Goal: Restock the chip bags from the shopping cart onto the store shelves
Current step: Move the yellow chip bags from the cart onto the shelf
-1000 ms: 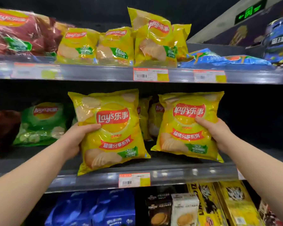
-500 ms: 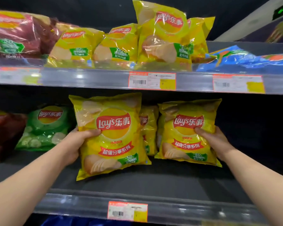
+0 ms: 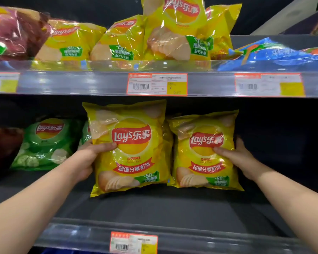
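Gripping one yellow chip bag apiece, my hands work side by side. My left hand [image 3: 89, 159] pinches the left bag [image 3: 130, 153] at its left edge, thumb laid across the front just under the logo and fingers tucked behind. My right hand [image 3: 238, 159] holds the right bag [image 3: 204, 156] the same way from its right edge. I judge the edge grip keeps the printed faces turned to the aisle and the bags upright, with nothing squeezing the puffed middle where chips would crack.

Both bags stand close together on the middle shelf [image 3: 154, 211], well back from its front lip. The left bag looks nearer to me and its bottom seems to rest on the shelf, though I cannot tell whether its full weight is down. They sit in front of the stocked yellow bags [image 3: 168, 140] glimpsed in the gap between them, I think so that matching stock lines up in one row.

Left of them leans a green bag [image 3: 46, 143], and a dark red bag [image 3: 0, 153] is cut off by the frame. The upper shelf [image 3: 72, 83] carries further yellow packs and, at right, blue ones lying flat.

Most of my fingers are hidden behind the bags. The price tag [image 3: 157, 84] is too blurred to read. The shopping cart is out of view, so I cannot say how many bags remain.
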The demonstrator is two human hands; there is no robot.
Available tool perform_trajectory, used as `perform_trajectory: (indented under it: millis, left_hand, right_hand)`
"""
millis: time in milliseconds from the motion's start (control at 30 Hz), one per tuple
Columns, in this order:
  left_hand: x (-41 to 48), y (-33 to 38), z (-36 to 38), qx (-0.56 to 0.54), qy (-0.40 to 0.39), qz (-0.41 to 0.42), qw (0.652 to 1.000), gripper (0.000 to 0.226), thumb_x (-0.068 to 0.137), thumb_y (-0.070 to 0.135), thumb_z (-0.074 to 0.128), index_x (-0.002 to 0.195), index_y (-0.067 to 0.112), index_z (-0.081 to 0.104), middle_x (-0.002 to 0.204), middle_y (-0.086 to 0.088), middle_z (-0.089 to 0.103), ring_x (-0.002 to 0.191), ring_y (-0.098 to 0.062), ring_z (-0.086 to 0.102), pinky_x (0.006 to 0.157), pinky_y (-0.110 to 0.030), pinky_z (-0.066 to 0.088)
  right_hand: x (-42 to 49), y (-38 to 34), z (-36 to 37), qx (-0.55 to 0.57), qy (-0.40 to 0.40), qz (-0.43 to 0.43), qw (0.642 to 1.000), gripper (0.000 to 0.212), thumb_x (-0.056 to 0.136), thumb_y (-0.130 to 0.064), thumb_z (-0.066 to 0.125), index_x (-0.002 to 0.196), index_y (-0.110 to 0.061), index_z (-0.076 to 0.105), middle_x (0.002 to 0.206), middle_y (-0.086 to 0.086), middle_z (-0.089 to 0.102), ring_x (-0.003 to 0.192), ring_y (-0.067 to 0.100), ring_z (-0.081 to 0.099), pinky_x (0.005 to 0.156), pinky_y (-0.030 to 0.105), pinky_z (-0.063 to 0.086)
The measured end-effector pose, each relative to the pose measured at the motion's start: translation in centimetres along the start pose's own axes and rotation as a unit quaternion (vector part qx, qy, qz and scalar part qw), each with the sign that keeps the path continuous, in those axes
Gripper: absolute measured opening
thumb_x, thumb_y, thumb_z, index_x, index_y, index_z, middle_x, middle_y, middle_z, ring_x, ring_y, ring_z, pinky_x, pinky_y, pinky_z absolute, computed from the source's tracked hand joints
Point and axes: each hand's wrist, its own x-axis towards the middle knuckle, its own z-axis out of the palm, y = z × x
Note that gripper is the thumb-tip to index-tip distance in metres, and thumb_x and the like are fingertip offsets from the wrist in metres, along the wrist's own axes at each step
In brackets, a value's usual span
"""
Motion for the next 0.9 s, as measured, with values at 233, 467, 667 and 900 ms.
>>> perform_trajectory:
  millis: [233,467,667,900]
  left_hand:
    - [1.8,0.0,1.0,-0.007,-0.013,-0.019,1.000,0.097,0.037,0.013,0.092,0.127,0.015,0.056,0.107,-0.013,0.072,0.095,-0.034,0.068,0.073,-0.042,0.054]
    - [3.0,-0.4,0.5,0.047,-0.055,-0.039,0.997,0.090,0.045,0.019,0.091,0.127,0.015,0.054,0.111,-0.014,0.071,0.098,-0.033,0.068,0.075,-0.041,0.054]
    - [3.5,-1.8,0.4,0.023,-0.035,-0.015,0.999,0.073,0.065,0.011,0.079,0.131,0.017,0.049,0.110,-0.013,0.069,0.094,-0.031,0.067,0.072,-0.039,0.054]
    - [2.8,-2.3,0.2,0.135,0.011,0.030,0.990,0.075,0.076,0.028,0.077,0.140,0.023,0.038,0.118,-0.004,0.061,0.095,-0.022,0.061,0.081,-0.035,0.049]
  right_hand:
    - [-1.5,-2.8,0.8,-0.200,0.179,-0.215,0.939,0.096,0.070,-0.032,0.081,0.148,-0.017,0.026,0.153,0.012,0.026,0.141,0.027,0.027,0.111,0.034,0.026]
    - [-5.1,-4.5,8.3,-0.482,-0.071,-0.253,0.836,0.090,0.078,-0.048,0.070,0.149,-0.032,0.017,0.159,-0.002,0.018,0.145,0.020,0.021,0.117,0.033,0.022]
    - [-4.6,-1.9,13.0,-0.597,-0.081,-0.213,0.769,0.119,0.076,-0.056,0.067,0.144,-0.033,-0.027,0.161,0.004,-0.013,0.148,0.023,-0.009,0.115,0.046,-0.014]
    - [-4.6,-1.5,14.4,-0.594,-0.039,-0.197,0.779,0.115,0.081,-0.049,0.065,0.144,-0.032,-0.028,0.162,0.000,0.006,0.149,0.023,-0.008,0.114,0.050,-0.014]
